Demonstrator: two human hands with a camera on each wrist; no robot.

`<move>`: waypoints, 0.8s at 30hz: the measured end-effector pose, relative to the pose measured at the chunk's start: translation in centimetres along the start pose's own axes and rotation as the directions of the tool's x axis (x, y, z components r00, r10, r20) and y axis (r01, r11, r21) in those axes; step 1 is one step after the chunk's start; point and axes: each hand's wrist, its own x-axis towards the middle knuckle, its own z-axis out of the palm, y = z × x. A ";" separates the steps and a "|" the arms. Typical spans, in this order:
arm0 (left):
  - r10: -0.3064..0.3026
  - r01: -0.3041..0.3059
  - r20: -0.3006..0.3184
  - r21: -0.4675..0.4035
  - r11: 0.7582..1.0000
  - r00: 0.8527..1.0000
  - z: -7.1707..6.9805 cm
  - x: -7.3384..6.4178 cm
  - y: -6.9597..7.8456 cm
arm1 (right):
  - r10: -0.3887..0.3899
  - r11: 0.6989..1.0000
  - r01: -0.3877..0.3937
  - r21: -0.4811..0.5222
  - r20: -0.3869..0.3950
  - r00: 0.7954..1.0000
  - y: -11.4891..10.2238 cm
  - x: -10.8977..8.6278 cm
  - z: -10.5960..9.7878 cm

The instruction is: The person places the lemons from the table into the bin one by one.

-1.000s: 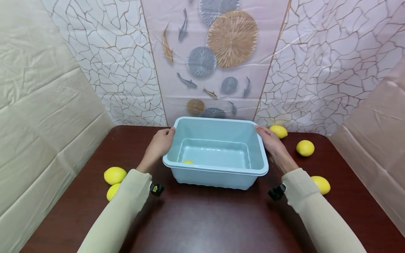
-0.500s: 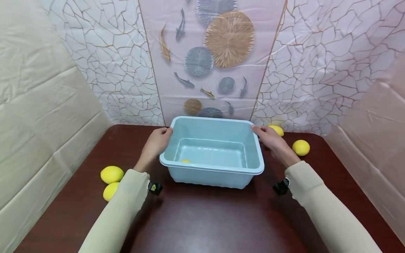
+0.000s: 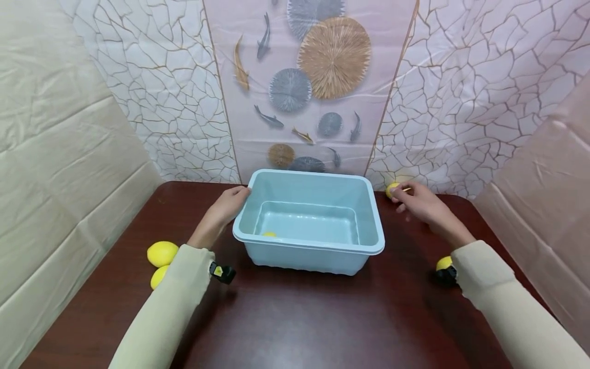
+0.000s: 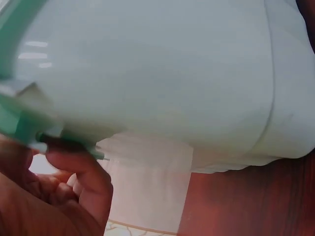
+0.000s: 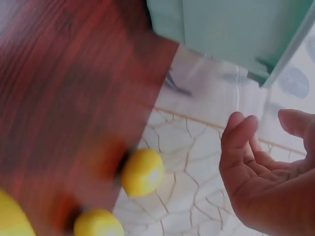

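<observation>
A light blue plastic basin stands at the middle of the table, with a bit of a yellow lemon showing over its near rim. My left hand pinches the left rim; in the left wrist view its bent fingers meet the rim. To the right of the basin, my right hand is raised over the table with loosely bent fingers and holds nothing. Behind its fingertips in the head view a lemon shows in part. Two lemons, one beside another, lie below it in the right wrist view.
At the left of the dark red table lie two lemons, the rear one whole in view and the front one partly behind the left sleeve. Another lemon peeks out by the right cuff. A patterned cloth hangs behind.
My right hand has let go of the basin's right rim and moved right, toward the lemons. The basin stays in place, with my left hand still at its left rim.
</observation>
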 end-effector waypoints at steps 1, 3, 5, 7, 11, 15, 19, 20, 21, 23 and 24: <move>0.001 -0.001 0.017 -0.014 1.000 1.000 0.0 0.1 -0.1 | -0.002 1.000 0.002 -0.018 -0.004 1.000 0.2 -0.3 -0.3; 0.005 -0.003 0.045 -0.040 0.999 0.999 0.0 0.2 -0.4 | -0.005 0.999 0.005 -0.051 -0.009 1.000 0.6 -0.6 -0.9; 0.011 -0.007 0.057 -0.065 0.998 0.998 0.1 0.1 -0.6 | -0.013 0.996 0.012 -0.090 -0.016 1.000 0.9 -0.9 -1.4; 0.016 -0.011 0.055 -0.077 0.997 0.998 0.2 0.0 -0.7 | -0.025 0.992 0.022 -0.126 -0.026 0.999 1.3 -1.0 -1.9; 0.012 -0.009 0.030 -0.090 0.996 0.999 0.5 -0.3 -0.8 | -0.034 0.980 0.025 -0.198 -0.043 0.999 2.2 -1.1 -3.0; -0.007 0.005 -0.016 -0.074 0.997 1.000 0.5 -0.7 -0.7 | -0.037 0.960 0.018 -0.279 -0.063 0.997 3.2 -1.0 -4.2; -0.009 0.009 -0.070 -0.001 1.000 0.998 0.3 -1.2 -0.3 | -0.018 0.947 -0.004 -0.321 -0.065 0.998 4.1 -0.6 -5.0; -0.006 0.008 -0.080 0.028 1.000 0.997 0.2 -1.4 -0.1 | -0.011 0.946 -0.009 -0.324 -0.062 0.998 4.4 -0.5 -5.1; 0.004 0.002 -0.094 0.068 0.998 0.996 0.1 -1.6 0.1 | -0.005 0.943 -0.015 -0.332 -0.058 0.998 4.6 -0.5 -5.2; 0.030 -0.012 -0.117 0.157 0.988 0.993 -0.1 -2.1 0.5 | -0.001 0.938 -0.016 -0.347 -0.049 0.999 5.1 -0.6 -5.4; 0.043 -0.018 -0.123 0.198 0.980 0.992 -0.2 -2.4 0.8 | 0.001 0.934 -0.016 -0.356 -0.042 0.999 5.4 -0.8 -5.6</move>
